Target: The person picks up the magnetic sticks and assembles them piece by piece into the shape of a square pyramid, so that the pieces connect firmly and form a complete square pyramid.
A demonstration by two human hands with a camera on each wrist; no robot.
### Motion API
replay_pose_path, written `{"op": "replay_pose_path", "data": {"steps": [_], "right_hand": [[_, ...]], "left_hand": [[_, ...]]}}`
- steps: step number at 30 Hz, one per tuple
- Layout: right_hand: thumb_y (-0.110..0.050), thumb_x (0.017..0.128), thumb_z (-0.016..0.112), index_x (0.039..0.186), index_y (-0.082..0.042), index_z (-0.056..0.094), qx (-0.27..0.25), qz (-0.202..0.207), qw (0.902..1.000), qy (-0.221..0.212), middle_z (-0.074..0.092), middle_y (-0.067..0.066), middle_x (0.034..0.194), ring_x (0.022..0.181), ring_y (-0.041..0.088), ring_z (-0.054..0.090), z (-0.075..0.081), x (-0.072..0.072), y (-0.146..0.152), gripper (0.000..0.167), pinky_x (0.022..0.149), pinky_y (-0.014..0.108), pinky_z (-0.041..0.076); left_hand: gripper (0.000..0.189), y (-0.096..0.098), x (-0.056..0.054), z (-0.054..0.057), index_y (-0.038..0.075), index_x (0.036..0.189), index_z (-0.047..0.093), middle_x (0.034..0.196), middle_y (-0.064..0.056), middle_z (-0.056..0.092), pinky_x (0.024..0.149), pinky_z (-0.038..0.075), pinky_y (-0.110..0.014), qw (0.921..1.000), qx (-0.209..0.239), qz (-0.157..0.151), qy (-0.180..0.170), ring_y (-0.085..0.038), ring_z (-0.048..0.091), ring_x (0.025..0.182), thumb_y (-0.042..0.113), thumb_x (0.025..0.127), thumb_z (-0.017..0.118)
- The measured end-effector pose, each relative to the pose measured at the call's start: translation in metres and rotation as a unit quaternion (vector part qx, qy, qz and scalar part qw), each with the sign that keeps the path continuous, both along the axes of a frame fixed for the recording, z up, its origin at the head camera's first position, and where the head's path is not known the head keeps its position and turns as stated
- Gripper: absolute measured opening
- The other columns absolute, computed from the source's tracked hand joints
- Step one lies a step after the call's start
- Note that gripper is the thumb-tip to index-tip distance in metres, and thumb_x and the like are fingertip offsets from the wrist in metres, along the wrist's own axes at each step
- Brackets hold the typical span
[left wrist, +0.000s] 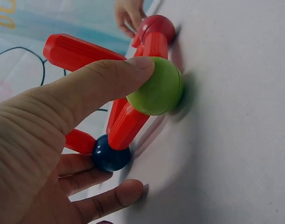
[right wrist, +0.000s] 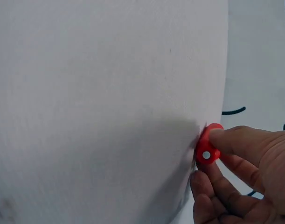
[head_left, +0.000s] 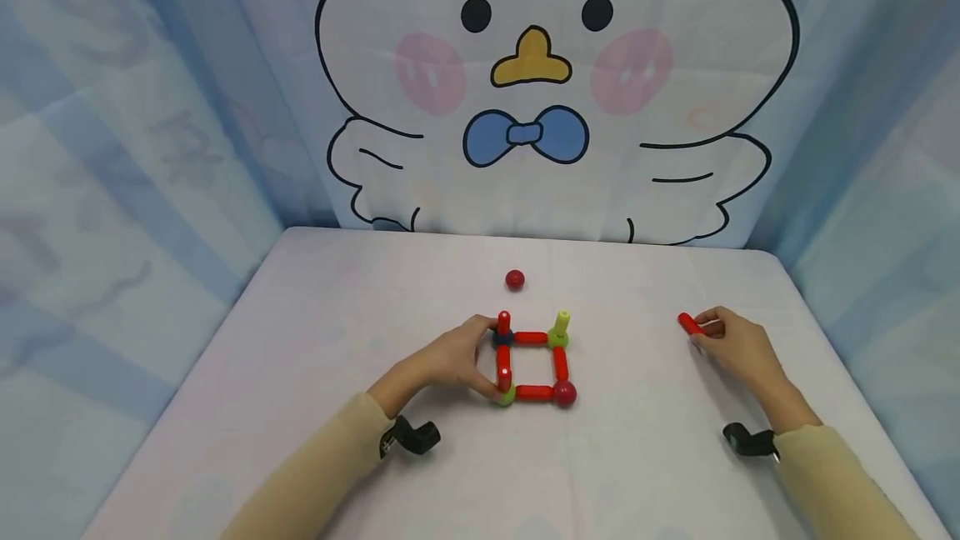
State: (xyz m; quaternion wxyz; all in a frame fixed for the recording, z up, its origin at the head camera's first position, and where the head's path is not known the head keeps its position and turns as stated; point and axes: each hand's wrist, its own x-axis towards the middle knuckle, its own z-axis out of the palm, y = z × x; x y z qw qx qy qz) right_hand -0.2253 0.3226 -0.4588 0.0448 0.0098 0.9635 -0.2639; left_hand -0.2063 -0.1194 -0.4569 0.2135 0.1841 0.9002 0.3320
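A square frame of red magnetic rods [head_left: 533,392] lies on the table, with balls at its corners. Dark blue [left wrist: 111,153] is the back left ball, green [left wrist: 156,87] the front left, red [head_left: 565,393] the front right, and another green one [head_left: 557,338] the back right. Red rods stand up from both left balls, and a yellow-green rod [head_left: 562,322] rises at the back right. My left hand [head_left: 452,357] holds the frame's left side, thumb on the front green ball, fingers by the blue one. Off to the right, my right hand [head_left: 738,350] pinches a loose red rod [right wrist: 208,143] between thumb and fingers.
Behind the frame, a single red ball [head_left: 515,279] sits on the white-covered table [head_left: 360,290]. A curtain with a printed cartoon figure [head_left: 525,190] hangs along the table's back edge. Blue and white cloth [head_left: 112,190] closes in both sides.
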Motion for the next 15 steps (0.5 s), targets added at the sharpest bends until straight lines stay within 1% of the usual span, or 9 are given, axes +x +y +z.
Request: {"op": "replay_pose_path", "data": {"steps": [2, 4, 7, 12, 15], "right_hand": [[-0.016, 0.097, 0.067, 0.132, 0.010, 0.054, 0.000, -0.005, 0.9999, -0.015, 0.063, 0.035, 0.120, 0.103, 0.045, 0.062, 0.001, 0.000, -0.002, 0.045, 0.086, 0.055, 0.056], [-0.016, 0.097, 0.066, 0.135, 0.010, 0.054, -0.002, -0.002, 0.9996, -0.029, 0.063, 0.035, 0.121, 0.105, 0.045, 0.061, 0.003, 0.001, -0.007, 0.047, 0.087, 0.055, 0.055], [-0.017, 0.096, 0.066, 0.136, 0.011, 0.056, -0.018, 0.014, 0.9987, -0.045, 0.064, 0.033, 0.122, 0.107, 0.044, 0.061, 0.007, 0.006, -0.021, 0.050, 0.086, 0.052, 0.055], [-0.018, 0.097, 0.069, 0.134, 0.008, 0.059, -0.072, 0.047, 0.9946, -0.057, 0.065, 0.029, 0.122, 0.108, 0.039, 0.063, 0.016, 0.023, -0.052, 0.046, 0.086, 0.046, 0.058], [-0.016, 0.096, 0.071, 0.132, 0.006, 0.059, -0.103, 0.072, 0.9907, -0.053, 0.067, 0.026, 0.122, 0.109, 0.036, 0.065, 0.022, 0.034, -0.071, 0.043, 0.088, 0.045, 0.060]], "left_hand": [[0.111, 0.001, 0.000, 0.000, 0.011, 0.156, 0.038, 0.158, -0.007, 0.044, 0.116, 0.043, -0.050, 1.0000, -0.005, 0.003, 0.006, -0.027, 0.047, 0.141, 0.043, 0.067, 0.096], [0.111, 0.001, 0.000, -0.001, 0.012, 0.155, 0.038, 0.158, -0.007, 0.044, 0.116, 0.043, -0.050, 0.9999, -0.007, 0.007, 0.010, -0.027, 0.047, 0.141, 0.044, 0.066, 0.097], [0.112, -0.001, 0.000, 0.000, 0.012, 0.156, 0.038, 0.158, -0.006, 0.044, 0.116, 0.043, -0.050, 0.9998, -0.013, 0.009, 0.010, -0.026, 0.048, 0.140, 0.045, 0.066, 0.097], [0.112, -0.004, -0.002, 0.001, 0.012, 0.156, 0.038, 0.158, -0.006, 0.044, 0.116, 0.043, -0.049, 0.9998, -0.019, 0.004, 0.011, -0.025, 0.048, 0.139, 0.044, 0.067, 0.097], [0.112, -0.004, -0.003, 0.001, 0.011, 0.156, 0.037, 0.159, -0.007, 0.043, 0.117, 0.042, -0.050, 0.9997, -0.020, 0.000, 0.012, -0.026, 0.047, 0.141, 0.045, 0.067, 0.097]]}}
